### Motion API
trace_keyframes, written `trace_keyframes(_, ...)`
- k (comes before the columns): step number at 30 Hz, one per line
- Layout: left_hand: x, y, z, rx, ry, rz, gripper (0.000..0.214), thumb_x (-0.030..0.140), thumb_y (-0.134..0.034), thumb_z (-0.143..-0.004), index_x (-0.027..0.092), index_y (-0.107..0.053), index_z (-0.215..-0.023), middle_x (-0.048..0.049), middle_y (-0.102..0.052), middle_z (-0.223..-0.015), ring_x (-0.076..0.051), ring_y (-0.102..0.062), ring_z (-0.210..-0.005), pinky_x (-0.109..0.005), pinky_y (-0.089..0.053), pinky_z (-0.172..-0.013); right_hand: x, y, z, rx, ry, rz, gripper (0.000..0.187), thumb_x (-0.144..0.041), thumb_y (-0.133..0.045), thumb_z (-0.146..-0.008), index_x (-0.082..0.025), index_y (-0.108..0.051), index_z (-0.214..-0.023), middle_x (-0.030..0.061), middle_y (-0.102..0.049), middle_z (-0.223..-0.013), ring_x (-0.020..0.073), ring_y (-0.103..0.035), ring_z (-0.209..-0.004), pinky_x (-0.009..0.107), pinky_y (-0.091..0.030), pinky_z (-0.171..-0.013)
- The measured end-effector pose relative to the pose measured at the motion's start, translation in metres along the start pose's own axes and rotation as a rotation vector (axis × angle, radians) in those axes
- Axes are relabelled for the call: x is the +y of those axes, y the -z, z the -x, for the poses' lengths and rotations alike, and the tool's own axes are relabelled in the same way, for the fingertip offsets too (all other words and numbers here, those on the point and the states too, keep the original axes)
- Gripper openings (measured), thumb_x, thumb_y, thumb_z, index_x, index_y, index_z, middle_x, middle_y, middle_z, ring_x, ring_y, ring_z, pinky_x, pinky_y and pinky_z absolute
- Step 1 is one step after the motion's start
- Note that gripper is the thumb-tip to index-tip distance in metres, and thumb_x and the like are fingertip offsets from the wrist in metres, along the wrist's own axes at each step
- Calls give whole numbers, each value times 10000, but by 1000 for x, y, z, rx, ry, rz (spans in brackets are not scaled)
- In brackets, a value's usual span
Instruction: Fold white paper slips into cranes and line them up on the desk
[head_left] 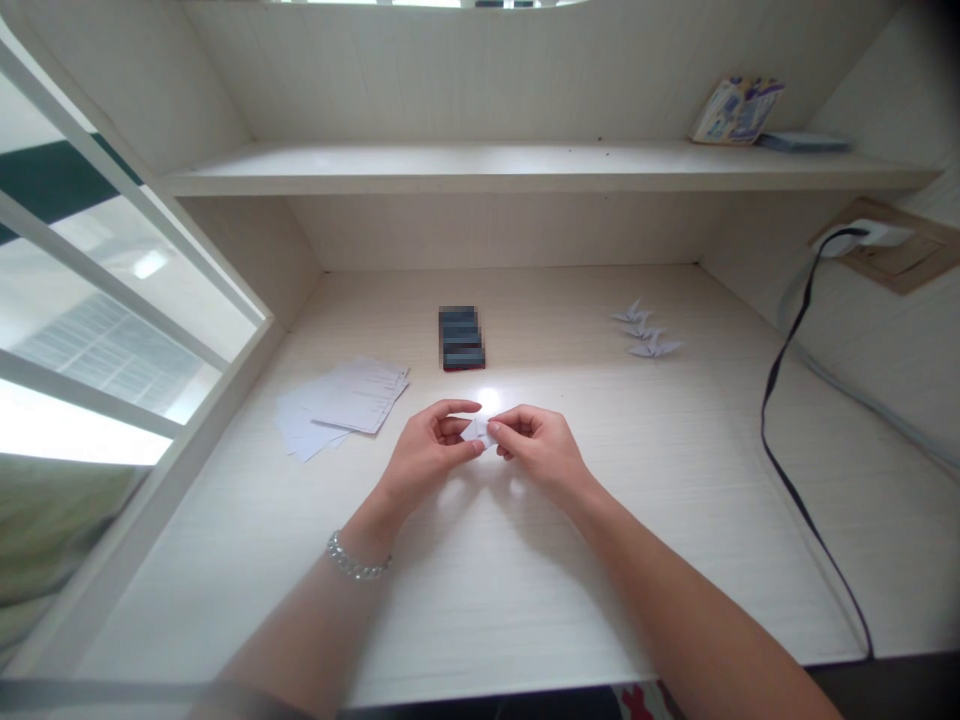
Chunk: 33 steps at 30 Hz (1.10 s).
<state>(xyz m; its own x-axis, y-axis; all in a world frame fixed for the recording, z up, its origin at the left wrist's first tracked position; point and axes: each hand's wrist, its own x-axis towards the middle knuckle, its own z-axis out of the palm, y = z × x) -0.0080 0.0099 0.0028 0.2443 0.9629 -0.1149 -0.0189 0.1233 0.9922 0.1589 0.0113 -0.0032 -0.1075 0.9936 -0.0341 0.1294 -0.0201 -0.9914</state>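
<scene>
- Paper piece, small, white and folded, is between both hands, over the middle of the desk.
- Left hand holds its left side with thumb and fingers, index finger lifted clear.
- Right hand pinches its right side.
- Loose sheets overlap to the left; a dark rectangular block lies beyond the hands; folded paper shapes cluster farther right.

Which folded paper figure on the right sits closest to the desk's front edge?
The lowest figure in that row; the other figures lie behind it, toward the back panel.
</scene>
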Motion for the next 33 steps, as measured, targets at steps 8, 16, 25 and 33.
trace_keyframes(8,0,1,-1,0,2,4,387,216,-676,-702,148,-584,-1072,-79,-694,-832,-182,-649,-764,-322,-501,-723,-1,-3,2,8,18,-3,191,-332,-594,-753,-148,-647,-741,8,-606,-598,117,-549,-543,232,-404,-517)
trace_keyframes(16,-1,-1,-2,35,37,74,343,233,-691,-691,132,-616,-1010,-67,-687,-770,-157,-634,-709,-293,-506,-681,-2,-4,3,-7,3,-29,209,-346,-602,-750,-145,-653,-776,23,-628,-632,130,-579,-563,240,-433,-533)
trace_keyframes(25,2,0,-2,46,50,205,262,212,-651,-702,136,-671,-952,-66,-677,-813,-143,-617,-709,-301,-515,-686,-3,-4,4,24,15,0,218,-352,-591,-757,-149,-666,-784,25,-632,-622,133,-570,-557,244,-428,-529)
trace_keyframes(33,0,4,-5,54,43,44,162,227,-641,-714,143,-696,-842,-55,-663,-810,-117,-588,-662,-247,-493,-614,-3,-4,2,-60,-25,-41,191,-321,-606,-736,-146,-679,-757,23,-626,-607,119,-556,-529,235,-425,-508)
